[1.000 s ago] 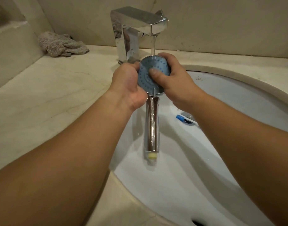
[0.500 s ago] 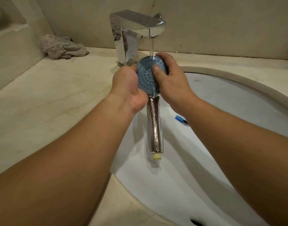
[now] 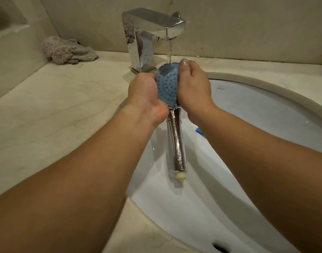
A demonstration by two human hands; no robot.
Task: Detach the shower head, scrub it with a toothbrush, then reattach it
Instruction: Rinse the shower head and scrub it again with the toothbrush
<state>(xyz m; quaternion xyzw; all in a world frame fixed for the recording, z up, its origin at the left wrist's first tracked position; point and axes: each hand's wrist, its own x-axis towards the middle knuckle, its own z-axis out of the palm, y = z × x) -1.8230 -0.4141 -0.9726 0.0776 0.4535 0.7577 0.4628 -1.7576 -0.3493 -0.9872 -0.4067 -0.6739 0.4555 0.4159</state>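
Nearest the camera, two bare forearms are reaching forward from the lower corners, the left one crossing the pale stone counter [image 3: 52, 110] and the right one passing over the white sink basin [image 3: 202, 207]. The overflow slot of the basin is showing at the near bottom edge.

A little farther in, the chrome handle of the shower head [image 3: 168, 84] is pointing back toward the person, hanging above the basin with its cream-coloured threaded end nearest. To the right of the handle, a small blue piece, perhaps the toothbrush [image 3: 199, 132], is lying in the basin, mostly hidden behind the right wrist.

Beyond that, both hands are gripping the round blue face of the shower head between them. The left hand [image 3: 145, 95] is wrapping its fingers around the left rim and back of the head, with the fingertips out of sight behind it. The right hand [image 3: 193, 88] is curling around the right rim, its thumb lying along the blue nozzle face and reaching the top edge.

Farther still, water is running from the square chrome faucet [image 3: 147, 33] straight down onto the top of the head. At the far left of the counter, a crumpled grey cloth [image 3: 67, 50] is lying against the wall.
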